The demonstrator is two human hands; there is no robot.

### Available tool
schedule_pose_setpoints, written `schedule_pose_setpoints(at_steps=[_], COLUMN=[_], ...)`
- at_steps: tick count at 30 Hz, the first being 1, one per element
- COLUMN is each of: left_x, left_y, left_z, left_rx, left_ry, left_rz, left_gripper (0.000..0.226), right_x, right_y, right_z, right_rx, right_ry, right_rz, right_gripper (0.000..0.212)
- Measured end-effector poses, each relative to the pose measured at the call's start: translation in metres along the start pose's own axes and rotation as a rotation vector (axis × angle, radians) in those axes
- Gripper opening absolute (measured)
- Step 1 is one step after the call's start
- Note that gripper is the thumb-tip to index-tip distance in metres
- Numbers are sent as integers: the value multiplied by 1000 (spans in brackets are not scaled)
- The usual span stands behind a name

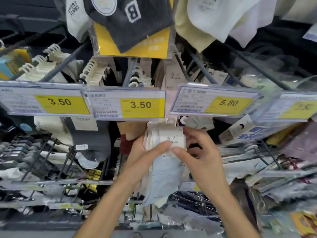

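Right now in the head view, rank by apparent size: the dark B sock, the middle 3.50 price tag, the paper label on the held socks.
1. dark B sock, though probably nearest the camera
2. middle 3.50 price tag
3. paper label round the socks

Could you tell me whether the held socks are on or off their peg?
Cannot tell: left hand and right hand grip the socks, whose hanger loop reaches the price tags, peg hidden.
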State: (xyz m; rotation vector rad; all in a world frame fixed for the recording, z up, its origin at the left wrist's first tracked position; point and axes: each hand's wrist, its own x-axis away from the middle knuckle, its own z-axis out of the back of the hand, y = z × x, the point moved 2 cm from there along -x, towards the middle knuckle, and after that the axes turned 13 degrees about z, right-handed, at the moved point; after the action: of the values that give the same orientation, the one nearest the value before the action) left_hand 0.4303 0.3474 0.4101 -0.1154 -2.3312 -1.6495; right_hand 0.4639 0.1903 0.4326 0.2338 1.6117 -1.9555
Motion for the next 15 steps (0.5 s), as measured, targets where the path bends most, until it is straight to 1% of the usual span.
schedule_pose_setpoints(at_steps=[2,4,7,11,13,15], left_x=[-2,-5,-7,-6,-7,-8], left_y=[-3,-8,-11,-6,-5,-4], left_z=[-2,-2,-1,-10,-11,-10], left_rx=[-3,0,27,9,-6,-38], left_ry=[17,20,43,-1,16,36], left_rz=[31,80,137,65,19,-2], left_gripper=[44,38,35,23,31,48], right_x=[4,6,7,6,4,3], right_y=[9,13,16,12,12,11], right_z=[-1,5,17,20,20,20], right_rx=[-43,-117,-193,-200,-205,-233], right_ry=[-9,23,55,15,4,7], right_rz=[-117,-175,-202,-188,-185,-176], right_gripper=[34,30,25,30,31,30])
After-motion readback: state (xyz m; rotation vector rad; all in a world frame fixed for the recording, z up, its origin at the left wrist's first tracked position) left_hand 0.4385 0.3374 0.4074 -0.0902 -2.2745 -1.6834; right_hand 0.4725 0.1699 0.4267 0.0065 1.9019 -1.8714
